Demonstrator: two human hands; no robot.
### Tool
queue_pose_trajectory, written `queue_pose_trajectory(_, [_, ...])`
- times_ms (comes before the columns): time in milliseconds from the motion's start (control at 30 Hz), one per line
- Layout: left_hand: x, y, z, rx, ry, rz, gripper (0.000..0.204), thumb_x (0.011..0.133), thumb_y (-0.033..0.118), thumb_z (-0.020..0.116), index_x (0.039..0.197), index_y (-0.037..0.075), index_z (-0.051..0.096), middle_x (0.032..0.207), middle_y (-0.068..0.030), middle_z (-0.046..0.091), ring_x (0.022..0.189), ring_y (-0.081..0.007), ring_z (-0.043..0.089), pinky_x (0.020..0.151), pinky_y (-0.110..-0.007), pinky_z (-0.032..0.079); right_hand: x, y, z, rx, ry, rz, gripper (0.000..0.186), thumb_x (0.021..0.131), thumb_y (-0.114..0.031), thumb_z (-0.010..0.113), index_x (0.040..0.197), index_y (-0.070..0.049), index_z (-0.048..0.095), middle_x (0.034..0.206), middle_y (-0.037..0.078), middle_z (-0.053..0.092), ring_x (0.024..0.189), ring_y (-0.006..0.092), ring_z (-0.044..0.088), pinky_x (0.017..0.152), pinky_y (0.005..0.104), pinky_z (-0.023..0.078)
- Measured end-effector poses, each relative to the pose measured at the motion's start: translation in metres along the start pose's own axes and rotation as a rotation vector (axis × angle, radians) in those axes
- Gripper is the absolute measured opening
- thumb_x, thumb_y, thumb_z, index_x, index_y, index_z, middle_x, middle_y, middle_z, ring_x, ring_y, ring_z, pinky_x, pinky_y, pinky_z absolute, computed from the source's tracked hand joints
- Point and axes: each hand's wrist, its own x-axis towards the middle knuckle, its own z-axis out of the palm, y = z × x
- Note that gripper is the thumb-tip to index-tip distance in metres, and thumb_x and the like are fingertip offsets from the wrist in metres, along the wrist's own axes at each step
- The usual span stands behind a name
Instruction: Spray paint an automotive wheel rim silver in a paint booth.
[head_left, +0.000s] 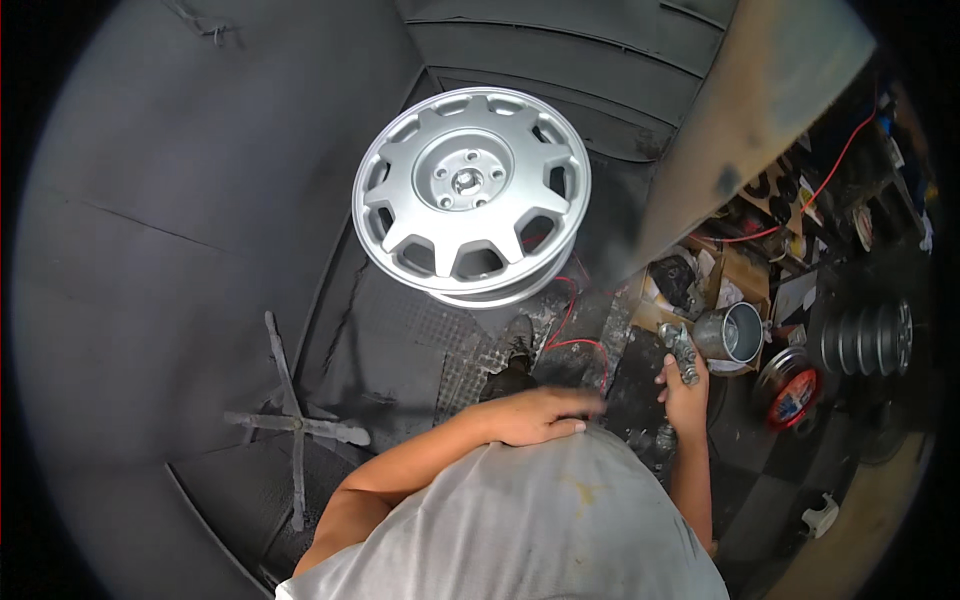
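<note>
A silver alloy wheel (468,228) sits face up ahead of me, raised above the floor; its support is hidden beneath it. My right hand (686,398) is wrapped round a metal spray gun (680,352) at the right. The gun's round metal cup (714,336) points away to the right, tilted on its side. Against the front of my grey shirt (500,520), my left hand (540,414) lies with its fingers stretched out and slightly blurred. It holds nothing that I can see and is well apart from the wheel.
A metal cross-shaped stand (298,424) is at the left, beside the dark wall (170,250). A red hose (572,318) trails over the floor. At the right are an open cardboard box (742,272), a red can (795,398) and a ribbed dark cylinder (865,338).
</note>
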Motion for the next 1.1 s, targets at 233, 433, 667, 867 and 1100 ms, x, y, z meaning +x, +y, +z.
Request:
queue_pose_trajectory(233, [-0.028,-0.015,0.035,-0.334,-0.130,-0.223,0.051,0.102,0.032,0.041,0.144,0.006,0.053,0.148,-0.0152,0.052,0.139,-0.0296,0.046,0.118,-0.039,0.031,-0.026,-0.025,-0.034,-0.003,-0.014,-0.052,0.049,0.098,-0.018,0.063,0.143,-0.003,0.050,0.088,0.004,0.062,0.079,0.0117,0.063,0.049,0.0228,0.049])
queue_pose_trajectory(433, [-0.038,-0.036,0.038,-0.468,-0.111,-0.164,0.050,0.103,0.029,0.040,0.143,0.002,0.052,0.148,-0.0156,0.051,0.140,-0.0276,0.044,0.119,-0.037,0.029,-0.033,-0.074,-0.035,0.088,-0.175,-0.140,0.058,0.098,-0.024,0.064,0.148,-0.002,0.045,0.102,0.007,0.065,0.086,0.0156,0.067,0.051,0.0242,0.052])
queue_pose_trajectory(667, [-0.058,-0.076,0.008,-0.450,-0.118,-0.326,0.052,0.107,0.038,0.042,0.142,0.002,0.053,0.145,-0.0141,0.054,0.135,-0.0251,0.047,0.116,-0.035,0.032,-0.048,-0.167,-0.005,0.072,-0.424,-0.200,0.061,0.098,-0.027,0.065,0.148,0.001,0.044,0.096,0.007,0.065,0.084,0.0144,0.065,0.051,0.0236,0.050])
queue_pose_trajectory(867, [-0.100,-0.152,-0.041,-0.250,-0.104,-0.571,0.049,0.103,0.044,0.053,0.131,0.005,0.064,0.128,-0.0107,0.066,0.120,-0.0214,0.057,0.106,-0.034,0.041,-0.030,-0.242,0.058,-0.013,-0.561,-0.220,0.060,0.098,-0.027,0.064,0.147,0.002,0.045,0.087,0.004,0.062,0.079,0.0110,0.061,0.052,0.0230,0.048])
queue_pose_trajectory(1100, [-0.144,-0.260,-0.107,-0.350,0.279,-0.717,0.041,0.101,0.032,0.057,0.130,0.003,0.064,0.122,-0.0088,0.069,0.107,-0.0196,0.062,0.088,-0.033,0.051,0.018,-0.280,0.147,-0.185,-0.541,-0.253,0.050,0.096,-0.026,0.069,0.136,0.002,0.057,0.084,0.001,0.062,0.074,0.0061,0.058,0.058,0.0224,0.046])
